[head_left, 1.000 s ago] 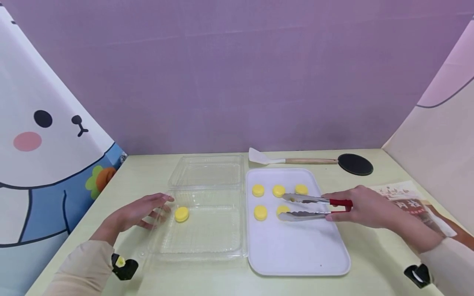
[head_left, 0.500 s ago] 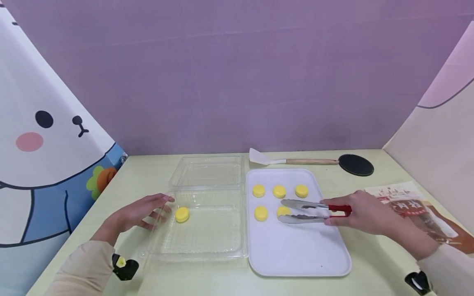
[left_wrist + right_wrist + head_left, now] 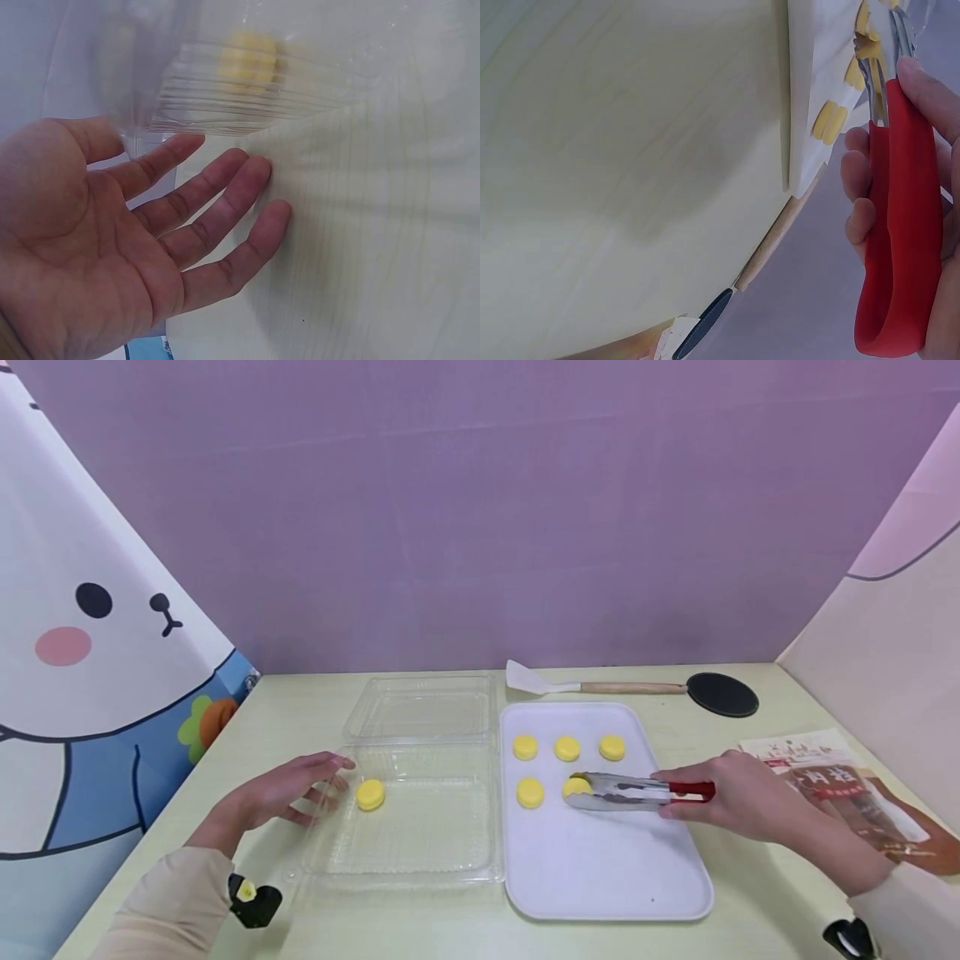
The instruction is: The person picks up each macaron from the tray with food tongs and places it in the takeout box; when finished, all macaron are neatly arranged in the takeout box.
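Note:
My right hand (image 3: 742, 797) grips metal tongs (image 3: 626, 785) by their red handles (image 3: 911, 225). The jaws of the tongs are around a yellow macaron (image 3: 575, 787) in the second row on the white tray (image 3: 600, 868); whether they squeeze it I cannot tell. Several other yellow macarons (image 3: 567, 748) lie on that tray. To its left stands a clear plastic clamshell box (image 3: 420, 839) with its lid (image 3: 420, 710) folded back. One macaron (image 3: 370, 794) sits in the box's far left part. At the left rim rests my left hand (image 3: 150, 232), fingers relaxed and spread.
Behind the tray lies a white spatula (image 3: 528, 679) with a wooden handle, its end by a black oval pad (image 3: 722, 695). A printed packet (image 3: 832, 785) lies on the table at right, under my right forearm. A purple backdrop (image 3: 480, 527) closes the far side.
The tongs have shifted slightly nearer me, off the back-row macarons, and their jaws have narrowed around the second-row macaron. My left hand stays at the box rim.

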The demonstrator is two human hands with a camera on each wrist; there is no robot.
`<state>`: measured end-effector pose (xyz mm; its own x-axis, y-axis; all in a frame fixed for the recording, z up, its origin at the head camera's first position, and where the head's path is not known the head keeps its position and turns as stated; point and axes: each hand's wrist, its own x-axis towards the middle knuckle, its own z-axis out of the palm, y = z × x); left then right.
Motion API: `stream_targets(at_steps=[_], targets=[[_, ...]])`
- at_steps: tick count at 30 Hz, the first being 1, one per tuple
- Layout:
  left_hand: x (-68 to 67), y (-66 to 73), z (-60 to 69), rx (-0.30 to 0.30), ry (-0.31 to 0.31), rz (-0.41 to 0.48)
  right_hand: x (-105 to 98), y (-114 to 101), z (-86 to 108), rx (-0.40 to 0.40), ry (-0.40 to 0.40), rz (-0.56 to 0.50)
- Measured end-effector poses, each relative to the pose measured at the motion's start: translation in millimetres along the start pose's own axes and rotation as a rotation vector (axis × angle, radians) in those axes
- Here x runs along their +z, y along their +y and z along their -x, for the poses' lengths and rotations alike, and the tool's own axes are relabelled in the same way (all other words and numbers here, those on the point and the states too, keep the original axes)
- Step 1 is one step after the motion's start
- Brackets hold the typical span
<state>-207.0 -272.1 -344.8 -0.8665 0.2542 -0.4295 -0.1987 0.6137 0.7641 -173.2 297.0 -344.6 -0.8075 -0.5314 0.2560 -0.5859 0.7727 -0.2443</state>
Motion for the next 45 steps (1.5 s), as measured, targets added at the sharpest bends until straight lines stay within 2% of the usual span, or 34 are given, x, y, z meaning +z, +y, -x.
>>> stream_targets(at_steps=[9,20,27,31,38,42,45], targets=[[0.7,1.0,-2.1,-0.009,0.005,0.001,-0.6,2.0,-1.4,0.031,-0.002,-0.019],[1.9,1.4,-4.2,-0.005,0.009,-0.003,-1.8,6.6,-3.4,0.101,-0.055,-0.037],[2.4,2.4,-4.9,-0.005,0.013,-0.006,-8.0,9.8,-5.7,0.124,-0.038,-0.032],[2.7,3.3,-5.6,-0.010,0.016,-0.006,-17.4,11.4,-11.5,0.100,-0.014,0.001],[3.0,3.9,-6.9,-0.018,0.019,-0.002,-42.6,9.3,-33.9,-0.020,0.050,0.059],[3.2,4.8,-7.4,-0.017,0.020,0.001,-57.0,-1.2,-53.1,-0.088,0.059,0.105],[3.2,4.0,-8.1,-0.014,0.019,0.004,-65.8,-15.1,-68.8,-0.103,0.031,0.132]])
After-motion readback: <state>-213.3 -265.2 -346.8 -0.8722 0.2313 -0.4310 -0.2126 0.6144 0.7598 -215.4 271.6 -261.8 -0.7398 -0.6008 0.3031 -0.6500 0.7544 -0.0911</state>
